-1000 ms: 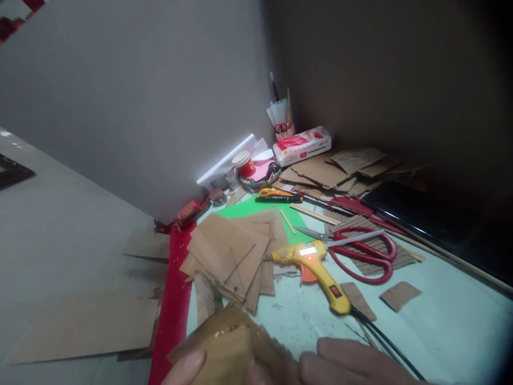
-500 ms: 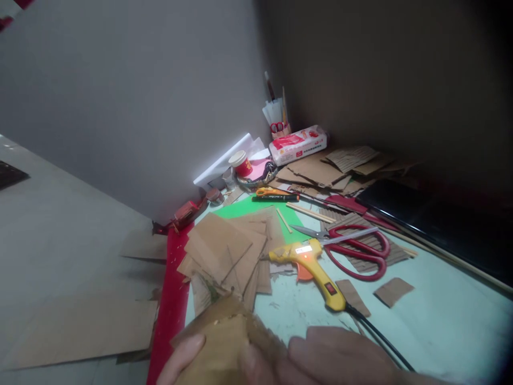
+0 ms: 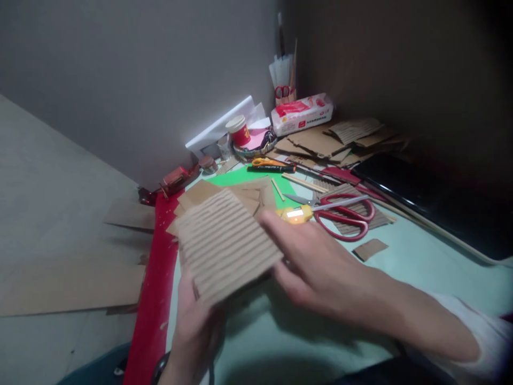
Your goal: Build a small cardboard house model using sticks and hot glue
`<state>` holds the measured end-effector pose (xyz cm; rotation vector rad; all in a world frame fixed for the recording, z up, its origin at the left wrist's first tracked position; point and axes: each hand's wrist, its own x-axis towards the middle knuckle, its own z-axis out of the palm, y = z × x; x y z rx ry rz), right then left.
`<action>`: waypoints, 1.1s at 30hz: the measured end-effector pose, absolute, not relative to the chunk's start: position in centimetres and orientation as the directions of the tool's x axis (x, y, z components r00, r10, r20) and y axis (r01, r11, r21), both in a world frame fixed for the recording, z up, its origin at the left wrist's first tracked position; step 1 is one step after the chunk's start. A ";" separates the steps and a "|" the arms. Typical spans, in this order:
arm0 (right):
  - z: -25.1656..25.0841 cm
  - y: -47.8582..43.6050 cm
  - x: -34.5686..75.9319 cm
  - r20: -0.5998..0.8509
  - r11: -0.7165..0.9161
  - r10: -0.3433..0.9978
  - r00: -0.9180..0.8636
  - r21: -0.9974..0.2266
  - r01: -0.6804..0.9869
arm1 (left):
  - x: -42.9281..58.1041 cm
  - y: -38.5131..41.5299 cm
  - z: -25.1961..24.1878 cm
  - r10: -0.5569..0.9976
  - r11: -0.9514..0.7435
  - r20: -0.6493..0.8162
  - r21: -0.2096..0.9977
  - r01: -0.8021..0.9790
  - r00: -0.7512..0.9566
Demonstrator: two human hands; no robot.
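A corrugated cardboard piece (image 3: 228,246), its ridged face toward me, is held up over the table between both hands. My left hand (image 3: 194,315) supports it from below at its lower left edge, fingers partly hidden behind it. My right hand (image 3: 300,256) pinches its right corner between thumb and fingers. Just beyond the right hand, the yellow glue gun (image 3: 296,214) lies partly covered by that hand. Red-handled scissors (image 3: 347,216) rest to the right of the gun. Flat cardboard pieces (image 3: 196,195) are stacked behind the held one, on a green sheet (image 3: 236,176).
A black glossy device (image 3: 433,198) lies at the right. Toward the back are a red paper cup (image 3: 238,131), a tissue pack (image 3: 302,113), a pen holder (image 3: 284,93) and a cardboard pile (image 3: 320,141). A small cardboard scrap (image 3: 369,249) lies near my right forearm.
The cardboard has been raised and turned so its ridged face shows. Both hands have come further into view, the right one now in front of the glue gun. The view has tilted down.
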<state>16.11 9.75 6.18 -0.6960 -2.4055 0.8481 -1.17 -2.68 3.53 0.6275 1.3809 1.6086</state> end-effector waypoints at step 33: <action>6.6 10.9 15.9 0.153 0.438 0.636 -0.756 -0.879 0.190 | -0.8 -1.1 4.5 0.912 -0.070 -0.148 0.862 -0.502 -0.381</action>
